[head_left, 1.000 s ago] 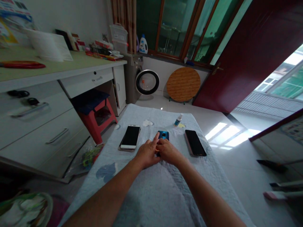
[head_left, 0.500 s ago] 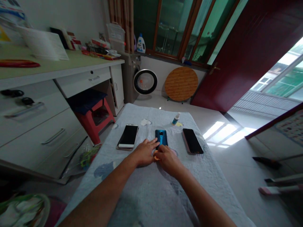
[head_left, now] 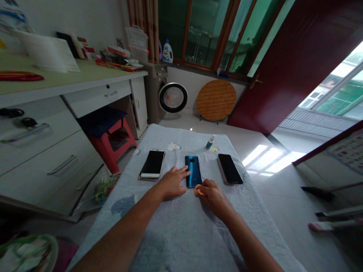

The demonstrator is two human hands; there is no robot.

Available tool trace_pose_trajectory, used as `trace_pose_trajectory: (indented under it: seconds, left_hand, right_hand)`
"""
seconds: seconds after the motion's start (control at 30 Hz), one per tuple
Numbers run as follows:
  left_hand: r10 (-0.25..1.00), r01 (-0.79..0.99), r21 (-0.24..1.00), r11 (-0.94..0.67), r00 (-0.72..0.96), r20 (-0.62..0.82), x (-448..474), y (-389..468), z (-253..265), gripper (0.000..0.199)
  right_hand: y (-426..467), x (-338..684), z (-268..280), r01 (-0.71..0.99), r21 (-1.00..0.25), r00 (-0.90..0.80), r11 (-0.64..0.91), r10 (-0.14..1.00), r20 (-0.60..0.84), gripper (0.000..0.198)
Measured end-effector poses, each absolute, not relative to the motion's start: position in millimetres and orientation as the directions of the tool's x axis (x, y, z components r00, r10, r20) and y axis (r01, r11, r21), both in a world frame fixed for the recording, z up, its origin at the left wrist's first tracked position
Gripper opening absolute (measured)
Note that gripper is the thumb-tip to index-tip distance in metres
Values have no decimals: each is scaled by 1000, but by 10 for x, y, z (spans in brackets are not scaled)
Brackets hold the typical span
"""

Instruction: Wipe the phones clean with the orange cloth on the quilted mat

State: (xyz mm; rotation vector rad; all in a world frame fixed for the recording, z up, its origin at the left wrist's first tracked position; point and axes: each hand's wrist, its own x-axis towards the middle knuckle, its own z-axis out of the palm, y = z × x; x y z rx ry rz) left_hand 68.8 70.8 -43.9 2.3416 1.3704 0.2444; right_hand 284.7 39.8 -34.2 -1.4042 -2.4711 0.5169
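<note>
A blue smartphone (head_left: 194,172) lies back side up in the middle of the cloth-covered table (head_left: 176,234). My left hand (head_left: 172,183) lies beside it, fingers stretched out, the fingertips touching its left edge. In my right hand (head_left: 212,196) is a bunched orange cloth (head_left: 199,190), pinched at the phone's lower right corner. To the left, a white-framed phone (head_left: 153,163) rests screen up on something flat and brownish. A dark-screened phone (head_left: 230,169) lies to the right. Behind them stands a small spray bottle (head_left: 210,142) with a white cap.
A white desk (head_left: 99,90) with drawers runs along the left, a red stool (head_left: 113,141) under it. Farther back are a washing machine (head_left: 155,90) with its round door open, a round wooden tabletop (head_left: 216,100) and a dark red door (head_left: 280,68).
My right hand with the orange cloth has moved right and toward me, off the phone's lower part, uncovering more of its back. My left hand has stayed nearly in place.
</note>
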Motion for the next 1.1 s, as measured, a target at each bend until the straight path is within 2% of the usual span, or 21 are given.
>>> trace_pose_trajectory:
  seconds: [0.1, 0.27, 0.47, 0.6, 0.83, 1.1]
  left_hand:
    - [878, 788, 453, -416, 479, -27, 697, 697, -481, 74]
    - [907, 800, 460, -385, 421, 26, 750, 686, -560, 84]
    - [921, 827, 413, -381, 381, 86, 822, 674, -572, 68]
    - [915, 820, 414, -395, 393, 94, 830, 669, -568, 64]
    - [910, 818, 417, -395, 411, 56, 821, 671, -543, 62]
    - [900, 819, 389, -422, 431, 68, 813, 658, -470, 60]
  right_hand:
    - [436, 2950, -341, 808, -401, -462, 432, 887, 24, 22]
    - [525, 3068, -318, 908, -302, -297, 291, 955, 28, 27]
    - [588, 2944, -468, 890, -379, -232, 255, 967, 106, 28]
    - [693, 2803, -583, 916, -345, -163, 204, 976, 144, 24]
    - [1174, 2585, -587, 970, -178, -134, 166, 975, 178, 25]
    - [1760, 2461, -569, 962, -98, -243, 256, 961, 131, 30]
